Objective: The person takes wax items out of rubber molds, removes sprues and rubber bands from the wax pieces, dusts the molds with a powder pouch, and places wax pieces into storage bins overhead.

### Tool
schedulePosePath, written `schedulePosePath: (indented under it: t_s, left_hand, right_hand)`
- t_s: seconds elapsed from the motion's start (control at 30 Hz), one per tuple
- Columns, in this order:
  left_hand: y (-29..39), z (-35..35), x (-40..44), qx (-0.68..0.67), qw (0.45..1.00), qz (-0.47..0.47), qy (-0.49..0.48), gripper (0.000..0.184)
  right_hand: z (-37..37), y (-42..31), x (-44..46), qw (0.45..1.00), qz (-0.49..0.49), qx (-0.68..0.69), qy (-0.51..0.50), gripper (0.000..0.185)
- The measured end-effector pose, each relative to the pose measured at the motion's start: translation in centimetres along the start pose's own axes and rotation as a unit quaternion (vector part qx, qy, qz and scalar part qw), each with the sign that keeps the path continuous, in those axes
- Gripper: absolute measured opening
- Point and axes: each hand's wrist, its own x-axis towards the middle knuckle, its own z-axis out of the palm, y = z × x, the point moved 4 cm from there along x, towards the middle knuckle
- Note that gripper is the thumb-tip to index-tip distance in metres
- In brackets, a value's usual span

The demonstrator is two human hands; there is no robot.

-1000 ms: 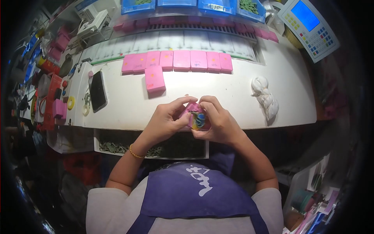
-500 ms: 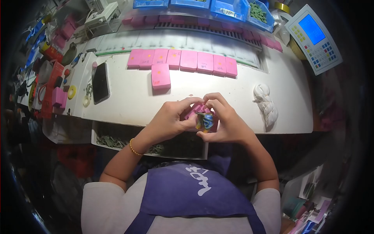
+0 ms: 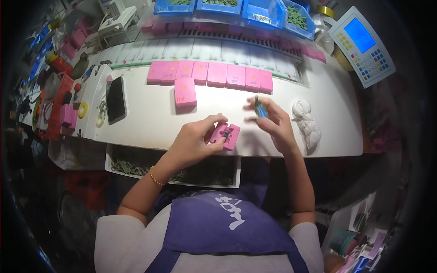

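My left hand (image 3: pixel 196 139) grips a pink rubber mould block (image 3: pixel 232 142) by its left side, near the table's front edge. The block's upper face has a shaped cavity with a small dark piece at its middle. To the right, my right hand (image 3: pixel 276 123) is raised above the table and blurred by motion. Between its thumb and fingers is a small blue-green piece (image 3: pixel 260 110) with a dark tip; its kind is unclear. Beyond the hands, a single pink block (image 3: pixel 185 93) lies in front of a row of several pink blocks (image 3: pixel 217 74).
A phone (image 3: pixel 117 100) lies at the left, and a knotted white cloth bundle (image 3: pixel 307 125) at the right. Blue bins (image 3: pixel 260 14) line the back beside a control panel (image 3: pixel 363 45). Below the table edge, an open drawer (image 3: pixel 238 173) holds green pieces.
My hands have parted. My right hand has moved up and right with the blue-green piece, away from the pink mould block. The left hand still holds the block, whose cavity now shows.
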Motion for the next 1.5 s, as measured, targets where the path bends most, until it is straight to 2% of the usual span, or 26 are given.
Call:
schedulePosePath:
  t_s: [0.03,0.07,0.17,0.2,0.3,0.33,0.37,0.43,0.47,0.57,0.7,0.73,0.8,0.9,1.0,1.1,1.17,1.27,1.3,1.33,1.37,1.4,1.5]
  left_hand:
    - [0.0,0.1,-0.1,0.000,1.000,0.020,0.014,0.040]
    - [0.2,0.1,-0.3,-0.001,0.999,0.039,0.027,0.040]
    - [0.4,-0.5,-0.1,0.028,0.998,0.044,0.025,0.040]
    - [0.5,-0.6,0.0,0.032,0.997,0.060,0.028,0.040]
    - [0.7,-1.0,0.2,0.026,0.994,0.094,0.047,0.039]
    - [0.7,-0.7,0.1,0.012,0.994,0.094,0.051,0.038]
    - [0.6,-0.4,0.0,-0.004,0.994,0.095,0.053,0.037]
    - [-0.2,-0.4,-0.2,0.034,0.988,0.130,0.072,0.029]
    - [-0.7,-0.3,-0.3,0.052,0.984,0.148,0.081,0.026]
    - [-1.5,-0.3,-0.4,0.157,0.948,0.195,0.195,0.026]
    - [-1.6,0.3,-0.3,0.212,0.932,0.204,0.213,0.026]
    - [-2.3,0.4,-0.2,0.206,0.943,0.175,0.194,0.028]
    - [-4.0,0.5,-0.3,0.195,0.961,0.116,0.157,0.037]
    - [-3.8,1.0,-1.1,0.240,0.967,0.058,0.069,0.071]
    - [-3.1,1.7,-1.3,0.200,0.980,0.003,0.014,0.106]
    - [-2.3,2.0,-1.3,0.192,0.981,-0.024,0.008,0.123]
    - [-1.4,2.1,-1.3,0.203,0.979,-0.025,0.002,0.127]
    - [-0.9,3.0,-1.6,0.223,0.975,-0.016,0.001,0.131]
    - [-0.8,3.3,-1.7,0.228,0.974,-0.012,0.001,0.132]
    - [-0.8,3.3,-1.8,0.233,0.973,-0.003,0.006,0.131]
    - [-0.8,3.2,-1.6,0.217,0.976,-0.009,-0.006,0.131]
    - [-0.8,2.9,-1.4,0.201,0.979,-0.013,-0.016,0.132]
    - [-1.2,2.6,-1.0,0.172,0.984,-0.030,-0.037,0.132]
  right_hand:
    - [-1.1,1.1,0.8,0.987,-0.022,-0.136,0.078,0.053]
    - [-0.9,0.6,1.7,0.943,-0.085,-0.305,0.105,0.056]
    - [-1.3,3.3,3.1,0.826,-0.158,-0.525,0.131,0.063]
    - [-1.0,3.4,3.0,0.815,-0.156,-0.542,0.137,0.064]
    - [1.6,1.0,1.5,0.842,-0.132,-0.495,0.167,0.056]
    - [2.5,-0.2,0.8,0.866,-0.124,-0.466,0.135,0.045]
    - [3.3,-0.3,0.0,0.917,-0.038,-0.387,0.090,0.043]
    - [5.0,0.5,-1.5,0.968,0.132,-0.213,0.003,0.039]
    - [5.0,1.8,-1.7,0.979,0.098,-0.176,0.018,0.033]
    - [5.0,1.7,-2.6,0.982,0.158,-0.103,0.015,0.030]
    - [4.8,3.1,-3.9,0.991,0.132,-0.014,-0.010,0.033]
    - [4.9,3.1,-4.0,0.992,0.128,-0.008,-0.011,0.036]
    - [4.9,3.1,-4.3,0.992,0.123,-0.002,-0.014,0.039]
    - [5.0,3.5,-4.3,0.993,0.119,0.011,-0.017,0.042]
    - [5.1,3.6,-4.5,0.994,0.109,0.020,-0.019,0.045]
    - [5.1,3.0,-4.7,0.995,0.099,0.008,-0.029,0.050]
    - [4.7,2.9,-5.1,0.993,0.110,0.000,-0.030,0.054]
    - [2.2,-0.7,-5.0,0.949,0.184,-0.243,-0.077,0.053]
    - [-0.5,-0.2,-5.5,0.930,0.029,-0.366,0.028,0.049]
    - [-2.7,-1.8,-5.4,0.841,-0.087,-0.525,0.096,0.048]
    - [-4.5,-2.8,-5.6,0.717,-0.126,-0.671,0.142,0.053]
    - [-6.4,-2.6,-6.1,0.637,-0.107,-0.746,0.162,0.060]
    - [-10.7,-0.9,-6.3,0.700,0.062,-0.704,0.104,0.066]
